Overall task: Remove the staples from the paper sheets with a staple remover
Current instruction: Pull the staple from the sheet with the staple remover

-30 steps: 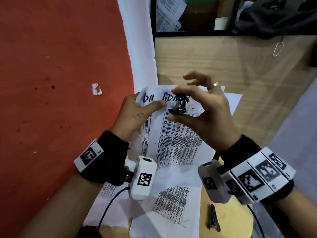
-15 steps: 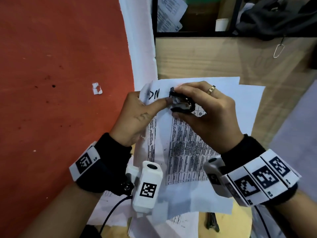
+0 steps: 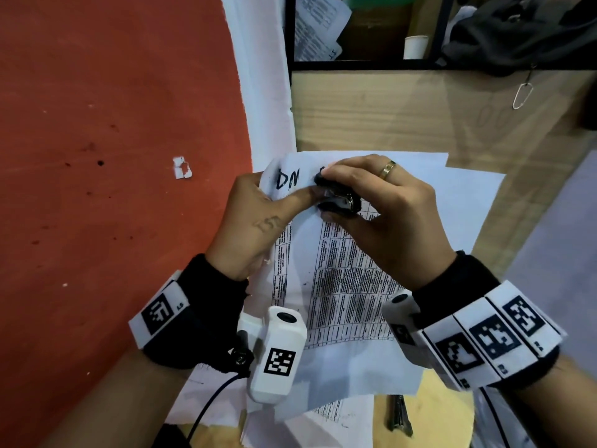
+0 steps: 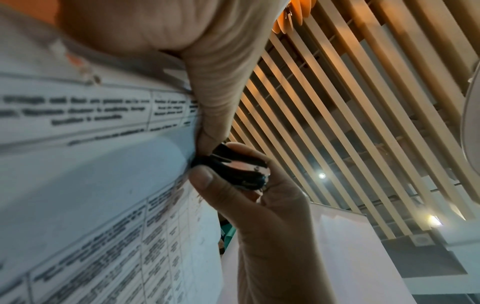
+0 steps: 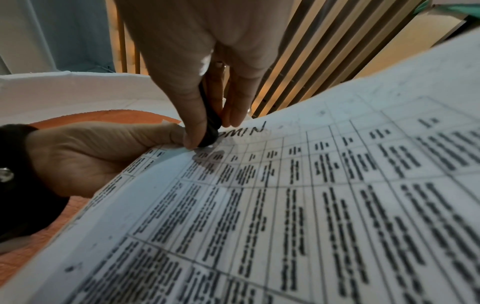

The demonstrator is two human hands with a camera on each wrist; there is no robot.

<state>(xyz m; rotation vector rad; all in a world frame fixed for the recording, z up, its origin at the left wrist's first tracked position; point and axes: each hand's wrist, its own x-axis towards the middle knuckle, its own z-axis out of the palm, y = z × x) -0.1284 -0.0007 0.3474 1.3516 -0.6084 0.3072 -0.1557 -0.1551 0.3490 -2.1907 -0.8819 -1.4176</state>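
The right hand (image 3: 384, 215) pinches the staple remover (image 3: 337, 200) against the top of the paper sheets (image 3: 349, 286), beside the left hand (image 3: 258, 221), whose thumb clamps that corner. The sheets are thin and floppy (likely to tear), so hold close by the staple, which isn't visible.

The paper sheets (image 3: 349, 286) look thin, matt and printed. The staple remover (image 4: 240, 170) shows glossy black plastic around shiny metal. The worktop (image 3: 420, 118) is pale, smooth wood grain; the floor (image 3: 97, 124) is matt, rough red.
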